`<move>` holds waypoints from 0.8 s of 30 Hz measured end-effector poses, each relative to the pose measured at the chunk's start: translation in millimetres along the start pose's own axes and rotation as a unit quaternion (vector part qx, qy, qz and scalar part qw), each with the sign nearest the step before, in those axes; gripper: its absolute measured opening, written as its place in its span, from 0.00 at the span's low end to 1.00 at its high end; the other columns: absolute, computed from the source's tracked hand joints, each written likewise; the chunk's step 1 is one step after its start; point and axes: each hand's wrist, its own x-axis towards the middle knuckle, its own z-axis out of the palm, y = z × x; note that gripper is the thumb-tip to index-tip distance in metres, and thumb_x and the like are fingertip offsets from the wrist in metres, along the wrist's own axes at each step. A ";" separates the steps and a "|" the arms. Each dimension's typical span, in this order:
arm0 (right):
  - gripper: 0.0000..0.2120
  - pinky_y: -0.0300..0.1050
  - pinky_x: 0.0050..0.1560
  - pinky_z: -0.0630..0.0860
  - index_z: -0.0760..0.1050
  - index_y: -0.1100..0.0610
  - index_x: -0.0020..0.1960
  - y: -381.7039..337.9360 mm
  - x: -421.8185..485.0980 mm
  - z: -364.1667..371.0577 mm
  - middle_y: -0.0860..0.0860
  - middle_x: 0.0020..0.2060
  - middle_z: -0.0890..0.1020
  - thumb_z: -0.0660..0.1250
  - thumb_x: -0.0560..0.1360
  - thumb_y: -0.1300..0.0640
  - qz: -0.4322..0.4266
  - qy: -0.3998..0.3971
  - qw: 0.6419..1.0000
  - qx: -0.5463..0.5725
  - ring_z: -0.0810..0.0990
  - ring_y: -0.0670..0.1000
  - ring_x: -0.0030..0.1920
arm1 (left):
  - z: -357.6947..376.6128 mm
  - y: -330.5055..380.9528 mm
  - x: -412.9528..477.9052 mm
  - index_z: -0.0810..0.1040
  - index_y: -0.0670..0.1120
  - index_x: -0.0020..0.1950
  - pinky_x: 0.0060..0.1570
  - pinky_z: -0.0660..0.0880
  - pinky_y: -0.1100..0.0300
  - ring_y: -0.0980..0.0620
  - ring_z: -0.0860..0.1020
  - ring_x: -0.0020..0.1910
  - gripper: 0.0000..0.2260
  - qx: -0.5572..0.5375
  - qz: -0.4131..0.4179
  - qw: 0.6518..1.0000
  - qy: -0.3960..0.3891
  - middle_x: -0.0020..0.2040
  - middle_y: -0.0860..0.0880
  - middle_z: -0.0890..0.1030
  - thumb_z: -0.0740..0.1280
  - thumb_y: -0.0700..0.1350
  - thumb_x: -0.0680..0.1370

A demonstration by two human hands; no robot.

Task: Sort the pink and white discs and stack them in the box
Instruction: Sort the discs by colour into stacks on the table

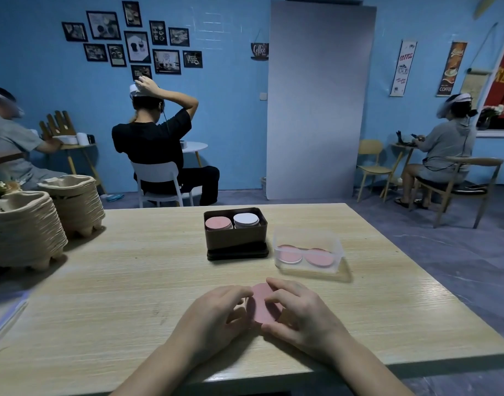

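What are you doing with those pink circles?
A person is sorting round discs at a wooden table. The left hand and the right hand together hold a few pink discs near the table's front edge. Farther back, a dark box has a pink stack and a white stack side by side. A clear plastic tub to the right of the box holds loose pink discs.

wall [231, 115]: blue | framed pictures [137, 47]: clustered left | grey panel [319, 104]: against wall | floor [450, 252]: grey | yellow chair [372, 167]: beside panel
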 end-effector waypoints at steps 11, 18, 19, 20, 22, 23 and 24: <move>0.14 0.43 0.68 0.70 0.74 0.45 0.54 1.9 1.9 1.4 0.47 0.72 0.72 0.69 0.74 0.38 0.013 -0.027 0.999 -0.014 0.71 0.48 0.69 | -0.5 1.6 0.6 0.78 0.56 0.57 0.50 0.79 0.60 0.57 0.79 0.60 0.09 0.009 0.019 1.000 0.020 0.62 0.56 0.81 0.67 0.55 0.79; 0.15 0.43 0.64 0.72 0.74 0.45 0.52 3.2 4.5 -1.6 0.43 0.68 0.74 0.69 0.73 0.37 0.013 -0.006 1.000 -0.001 0.72 0.45 0.66 | -5.6 1.4 5.1 0.78 0.57 0.60 0.54 0.78 0.61 0.57 0.79 0.60 0.12 -0.001 0.028 0.999 0.016 0.65 0.57 0.79 0.68 0.56 0.78; 0.15 0.42 0.64 0.72 0.75 0.45 0.52 4.0 6.1 -2.4 0.42 0.68 0.74 0.69 0.73 0.37 0.013 -0.002 1.000 0.002 0.72 0.44 0.66 | -7.1 -1.1 6.0 0.77 0.57 0.61 0.56 0.77 0.61 0.57 0.78 0.61 0.13 0.001 0.029 1.000 0.010 0.66 0.57 0.78 0.68 0.57 0.78; 0.16 0.42 0.63 0.72 0.75 0.45 0.53 5.5 8.5 -3.6 0.42 0.67 0.75 0.69 0.72 0.37 0.014 0.002 1.000 0.005 0.72 0.44 0.66 | -8.8 -4.2 6.9 0.77 0.57 0.62 0.57 0.77 0.61 0.58 0.77 0.62 0.14 0.003 0.028 1.000 0.010 0.67 0.58 0.77 0.68 0.58 0.78; 0.16 0.40 0.63 0.71 0.77 0.45 0.54 10.4 16.1 -6.6 0.41 0.66 0.75 0.70 0.72 0.37 0.016 0.011 1.000 0.010 0.73 0.43 0.65 | -13.8 -13.0 10.8 0.77 0.57 0.63 0.57 0.77 0.60 0.58 0.76 0.63 0.15 0.004 0.014 1.000 0.018 0.67 0.59 0.76 0.67 0.59 0.78; 0.17 0.39 0.63 0.71 0.77 0.46 0.55 13.7 21.7 -8.2 0.42 0.65 0.76 0.70 0.72 0.37 0.018 0.015 1.000 0.012 0.73 0.43 0.65 | -17.3 -17.9 14.6 0.77 0.56 0.62 0.57 0.77 0.59 0.58 0.76 0.62 0.15 0.012 0.008 0.999 0.028 0.67 0.59 0.76 0.68 0.59 0.78; 0.17 0.39 0.62 0.71 0.78 0.46 0.55 17.3 28.8 -10.1 0.42 0.64 0.77 0.70 0.71 0.37 0.018 0.017 1.000 0.012 0.74 0.44 0.64 | -20.5 -24.2 20.0 0.78 0.55 0.61 0.58 0.77 0.58 0.56 0.77 0.62 0.15 0.027 0.006 0.999 0.043 0.66 0.58 0.77 0.68 0.59 0.78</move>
